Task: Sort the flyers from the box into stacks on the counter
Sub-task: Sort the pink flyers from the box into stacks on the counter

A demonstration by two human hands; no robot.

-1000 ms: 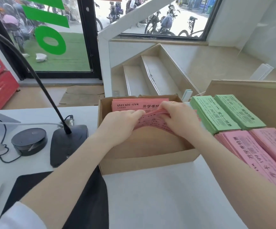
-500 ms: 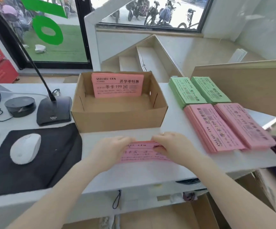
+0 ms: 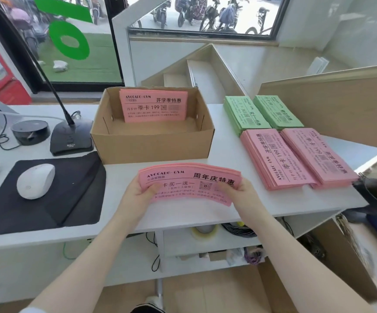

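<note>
1. The white tabletop (image 3: 183, 218) carries everything; its right side is given over to finished piles, which I take as the reason the near middle is kept for handling.
2. The open brown cardboard box (image 3: 151, 143) sits toward the far edge at the middle, within reach of both arms. One batch of pink flyers (image 3: 153, 105) leans upright against its far wall (so the sorting looks unfinished).
3. Two stacks of pink paper flyers (image 3: 296, 157) lie side by side near the right edge, with two stacks of green paper flyers (image 3: 259, 111) just behind them: grouped by colour and print, it seems.
4. A bowed bundle of pink flyers (image 3: 189, 186) is held over the near edge in front of the box, printed face up, probably to read which pile it belongs to.
5. The left hand (image 3: 135, 193) has its grip closed on the bundle's left end, thumb on top; the right hand (image 3: 241, 190) pinches the right end likewise. Both forearms reach in from the near edge, and the inward squeeze arches the paper.
</note>
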